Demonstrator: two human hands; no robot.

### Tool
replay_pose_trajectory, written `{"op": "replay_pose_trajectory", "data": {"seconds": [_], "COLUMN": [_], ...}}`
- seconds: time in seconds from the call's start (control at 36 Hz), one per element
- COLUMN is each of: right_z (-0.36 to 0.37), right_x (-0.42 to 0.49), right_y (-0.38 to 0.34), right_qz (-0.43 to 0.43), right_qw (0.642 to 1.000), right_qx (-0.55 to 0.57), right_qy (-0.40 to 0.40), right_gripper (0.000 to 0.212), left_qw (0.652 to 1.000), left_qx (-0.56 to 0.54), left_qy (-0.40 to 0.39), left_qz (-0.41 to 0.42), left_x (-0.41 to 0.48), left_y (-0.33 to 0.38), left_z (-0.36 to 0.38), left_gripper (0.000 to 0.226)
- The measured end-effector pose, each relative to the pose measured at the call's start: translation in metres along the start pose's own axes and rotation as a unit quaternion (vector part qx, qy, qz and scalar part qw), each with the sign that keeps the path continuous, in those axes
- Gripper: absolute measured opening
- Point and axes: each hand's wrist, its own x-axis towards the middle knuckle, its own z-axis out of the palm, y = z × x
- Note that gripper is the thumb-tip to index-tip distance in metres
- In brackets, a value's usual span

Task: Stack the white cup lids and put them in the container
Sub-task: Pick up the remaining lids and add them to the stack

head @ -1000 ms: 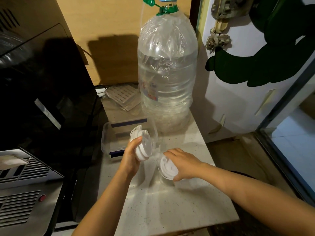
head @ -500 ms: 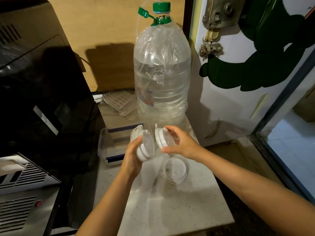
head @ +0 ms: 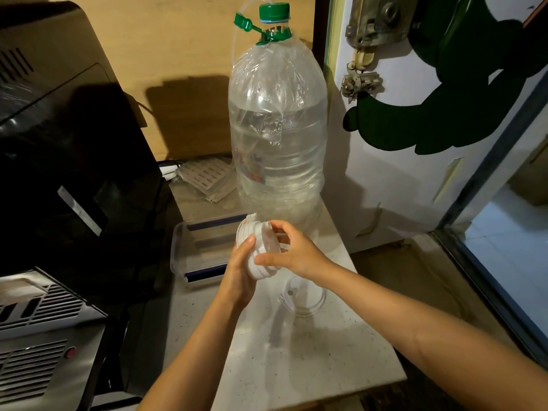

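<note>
A clear lid (head: 302,298) lies on the worktop (head: 296,357). Above it, a stack of white cup lids (head: 262,256) is clasped on edge between the left hand (head: 240,271) and right hand (head: 292,252). Beyond: empty clear container (head: 189,247), large water bottle (head: 278,137).

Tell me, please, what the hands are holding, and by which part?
Both hands, left hand and right hand, hold the stack of white cup lids by its rims, above the counter.
</note>
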Motion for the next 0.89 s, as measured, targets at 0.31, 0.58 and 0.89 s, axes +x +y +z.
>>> {"op": "replay_pose_trajectory", "data": {"seconds": [0.31,0.58,0.89], "right_z": [0.001,-0.025,-0.018], "right_x": [0.001,0.007,0.014], "right_y": [0.005,0.051,0.093], "right_qz": [-0.008,0.012,0.043], "right_qw": [0.999,0.929,0.831], "right_qx": [-0.026,-0.338,-0.506], "right_qy": [-0.03,-0.148,-0.225], "right_gripper": [0.077,0.1,0.095], "left_qw": [0.999,0.994,0.988], "left_qx": [0.001,-0.003,0.02], "left_qy": [0.016,0.086,0.125], "left_qz": [-0.028,-0.065,-0.086], "left_x": [-0.001,0.0,-0.007], "left_y": [-0.001,0.008,0.011], "left_z": [-0.005,-0.016,-0.024], "left_gripper": [0.073,0.057,0.083]}}
